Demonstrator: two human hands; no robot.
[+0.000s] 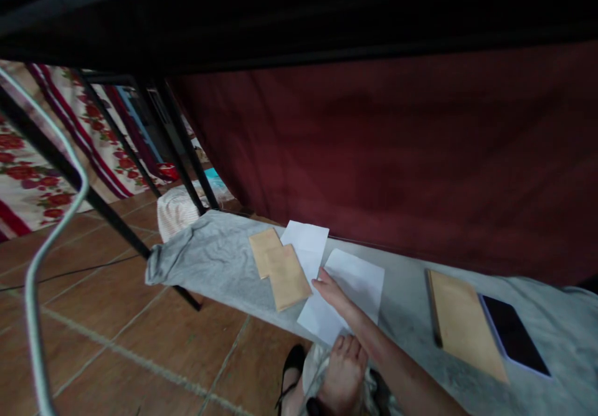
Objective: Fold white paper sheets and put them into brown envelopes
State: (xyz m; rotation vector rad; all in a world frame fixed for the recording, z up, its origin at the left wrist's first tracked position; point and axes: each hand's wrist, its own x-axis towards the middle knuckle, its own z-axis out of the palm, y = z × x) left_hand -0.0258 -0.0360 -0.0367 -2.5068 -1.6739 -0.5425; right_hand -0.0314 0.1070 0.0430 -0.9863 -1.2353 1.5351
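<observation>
A white sheet of paper point(357, 279) lies on the grey cloth of the bunk, creased and reaching to the near edge. My right hand point(329, 290) is over this sheet, fingers stretched to the left and thumb apart, close to the corner of a brown paper envelope point(289, 279). Under that envelope, a second brown envelope point(264, 245) shows in part. Another white sheet point(306, 241) lies behind them. My left hand point(346, 360) is at the sheet's near edge over my lap, its fingers curled together; what they hold, if anything, is hidden.
To the right lie a larger brown envelope or notebook point(462, 316) and a dark-screened phone point(514, 335). A dark red curtain point(383, 154) hangs behind the bunk. Overhead runs a black frame point(299, 23). A pale cable point(56, 229) hangs at left above the tiled floor point(140, 335).
</observation>
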